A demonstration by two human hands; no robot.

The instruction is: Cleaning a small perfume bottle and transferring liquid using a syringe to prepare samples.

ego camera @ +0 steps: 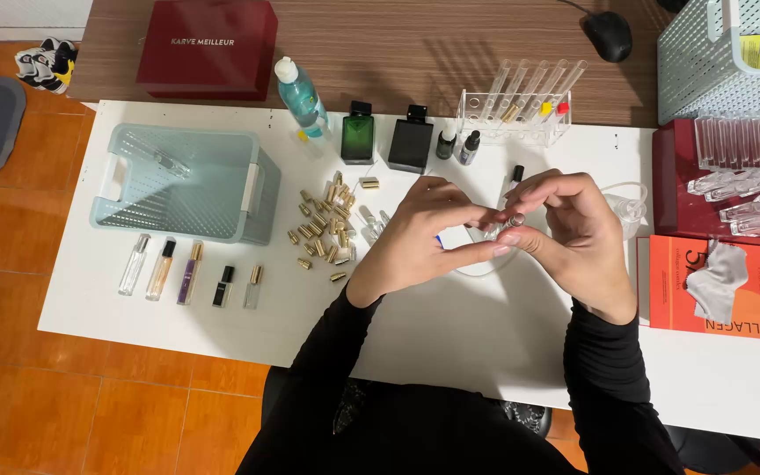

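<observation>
I've got both hands together mid-tabletop: left hand (415,233) and right hand (565,230) pinch a small clear vial (505,223). Five filled bottles (191,271) line the near-left edge; loose gold caps (323,230) remain.

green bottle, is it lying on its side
No, the green bottle stands upright on the white table, next to the black bottle.

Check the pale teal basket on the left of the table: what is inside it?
Inside the teal basket lies one clear slim vial, slanted near the back left corner. The rest of its perforated floor shows bare; the strip just behind the near wall is hidden.
</observation>
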